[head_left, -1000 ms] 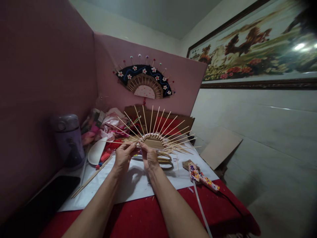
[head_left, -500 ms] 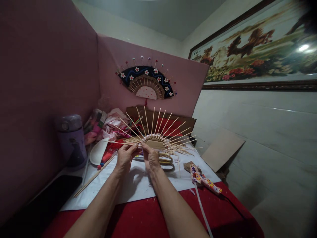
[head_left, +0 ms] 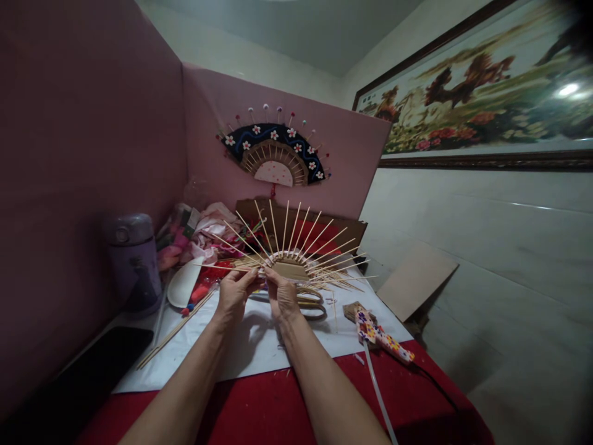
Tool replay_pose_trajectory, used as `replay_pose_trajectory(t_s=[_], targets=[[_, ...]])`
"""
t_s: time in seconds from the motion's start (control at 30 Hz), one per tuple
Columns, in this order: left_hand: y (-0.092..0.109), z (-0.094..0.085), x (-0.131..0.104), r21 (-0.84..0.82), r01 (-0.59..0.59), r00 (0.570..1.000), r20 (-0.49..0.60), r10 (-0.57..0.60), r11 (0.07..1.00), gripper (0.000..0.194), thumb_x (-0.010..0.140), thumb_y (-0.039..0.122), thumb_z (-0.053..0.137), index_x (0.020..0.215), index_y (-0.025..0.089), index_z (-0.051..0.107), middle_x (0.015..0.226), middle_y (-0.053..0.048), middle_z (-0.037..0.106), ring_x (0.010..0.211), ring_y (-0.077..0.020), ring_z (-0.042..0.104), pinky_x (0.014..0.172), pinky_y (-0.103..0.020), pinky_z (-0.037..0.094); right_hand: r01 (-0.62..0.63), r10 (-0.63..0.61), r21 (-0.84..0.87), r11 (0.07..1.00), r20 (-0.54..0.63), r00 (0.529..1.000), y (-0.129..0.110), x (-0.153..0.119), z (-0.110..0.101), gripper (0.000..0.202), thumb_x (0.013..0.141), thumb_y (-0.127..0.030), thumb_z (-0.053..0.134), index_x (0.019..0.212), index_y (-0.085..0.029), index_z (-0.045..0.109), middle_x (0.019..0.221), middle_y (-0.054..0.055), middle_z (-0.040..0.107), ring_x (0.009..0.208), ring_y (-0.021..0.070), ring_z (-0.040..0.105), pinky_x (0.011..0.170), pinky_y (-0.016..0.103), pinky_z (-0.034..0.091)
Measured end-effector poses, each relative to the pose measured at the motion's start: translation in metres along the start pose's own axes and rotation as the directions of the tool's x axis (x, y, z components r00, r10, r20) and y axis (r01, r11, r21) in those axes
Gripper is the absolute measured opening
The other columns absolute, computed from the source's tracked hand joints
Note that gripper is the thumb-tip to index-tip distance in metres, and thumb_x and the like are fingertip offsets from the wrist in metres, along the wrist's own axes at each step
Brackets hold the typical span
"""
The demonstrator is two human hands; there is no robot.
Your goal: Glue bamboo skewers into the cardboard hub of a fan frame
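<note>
Both hands hold up a half-round cardboard fan frame (head_left: 290, 269) with several thin wooden sticks spreading outward from its curved edge. My left hand (head_left: 235, 295) pinches its left lower corner, close to the lowest stick on that side. My right hand (head_left: 282, 295) is closed on the same corner, with its thumb almost touching the left thumb. A pale strip runs along the curve where the sticks meet the cardboard. The fingertips hide what lies exactly between them. Beneath the frame are the handles of a pair of scissors (head_left: 313, 309).
A patterned glue gun (head_left: 383, 339) with a glue stick lies right, its cord trailing. Left are a purple bottle (head_left: 134, 266), a black phone (head_left: 123, 346), a white dish (head_left: 183, 284) and loose sticks (head_left: 173, 330). A decorated fan (head_left: 274, 151) hangs on the pink panel behind.
</note>
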State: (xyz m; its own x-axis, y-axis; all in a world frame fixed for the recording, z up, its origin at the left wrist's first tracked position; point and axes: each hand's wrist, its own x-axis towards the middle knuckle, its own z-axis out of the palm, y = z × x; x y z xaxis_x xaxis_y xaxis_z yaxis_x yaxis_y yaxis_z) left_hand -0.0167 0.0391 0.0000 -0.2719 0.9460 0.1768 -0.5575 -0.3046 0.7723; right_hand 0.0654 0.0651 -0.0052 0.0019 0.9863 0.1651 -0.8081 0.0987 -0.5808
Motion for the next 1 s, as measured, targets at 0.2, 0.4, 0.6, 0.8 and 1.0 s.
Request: replay_pose_trajectory(t_s=[0.2,0.4,0.6,0.8,1.0], targets=[[0.0013,0.0013,-0.001,-0.006,-0.008,1.0,0.001,0.008,1.0,0.023,0.05,0.023,0.078,0.062,0.012,0.062,0.056,-0.001,0.064,0.053,-0.0136,0.062,0.054,-0.027,0.052,0.025,-0.025,-0.029,0.999,0.01,1.0,-0.0013,-0.0012,0.0021,0.023,0.051,-0.009,0.071,0.072,-0.012,0.063,0.066,0.0,0.066,0.068,0.0121,0.06,0.073,0.026,0.049],[0.0009,0.0025,-0.0019,-0.015,-0.002,1.0,-0.017,0.002,1.0,0.023,0.049,0.023,0.078,0.061,0.011,0.062,0.055,-0.001,0.064,0.051,-0.0128,0.061,0.052,-0.026,0.051,0.044,-0.045,-0.057,0.997,-0.017,0.999,-0.0007,0.0003,0.0007,0.024,0.049,-0.012,0.071,0.071,-0.012,0.063,0.067,0.002,0.066,0.068,0.014,0.06,0.07,0.029,0.05],[0.0008,0.0021,-0.0013,-0.021,-0.003,1.0,-0.016,0.002,1.0,0.021,0.05,0.022,0.077,0.061,0.011,0.063,0.056,-0.001,0.065,0.053,-0.0131,0.061,0.053,-0.025,0.052,0.014,-0.016,-0.048,0.999,-0.039,0.999,-0.0017,-0.0005,0.0013,0.024,0.047,-0.011,0.072,0.069,-0.012,0.064,0.065,0.002,0.066,0.066,0.0134,0.059,0.069,0.028,0.05],[0.0004,0.0026,-0.0023,-0.023,0.003,1.0,-0.022,-0.003,1.0,0.024,0.05,0.023,0.078,0.063,0.011,0.062,0.057,-0.002,0.065,0.052,-0.0131,0.062,0.053,-0.025,0.052,-0.002,0.002,-0.03,1.0,-0.004,1.0,-0.0014,-0.0009,0.0002,0.022,0.049,-0.01,0.071,0.07,-0.011,0.064,0.066,0.001,0.066,0.067,0.012,0.059,0.07,0.026,0.049],[-0.0014,0.0021,-0.0017,-0.016,0.009,0.999,-0.032,-0.01,1.0,0.026,0.052,0.026,0.077,0.065,0.01,0.06,0.056,-0.001,0.064,0.051,-0.0121,0.061,0.053,-0.024,0.052,-0.034,0.036,0.043,0.998,-0.044,0.998,0.0003,0.002,-0.0019,0.026,0.046,-0.007,0.072,0.07,-0.012,0.064,0.066,0.0,0.066,0.064,0.0114,0.06,0.067,0.024,0.049]])
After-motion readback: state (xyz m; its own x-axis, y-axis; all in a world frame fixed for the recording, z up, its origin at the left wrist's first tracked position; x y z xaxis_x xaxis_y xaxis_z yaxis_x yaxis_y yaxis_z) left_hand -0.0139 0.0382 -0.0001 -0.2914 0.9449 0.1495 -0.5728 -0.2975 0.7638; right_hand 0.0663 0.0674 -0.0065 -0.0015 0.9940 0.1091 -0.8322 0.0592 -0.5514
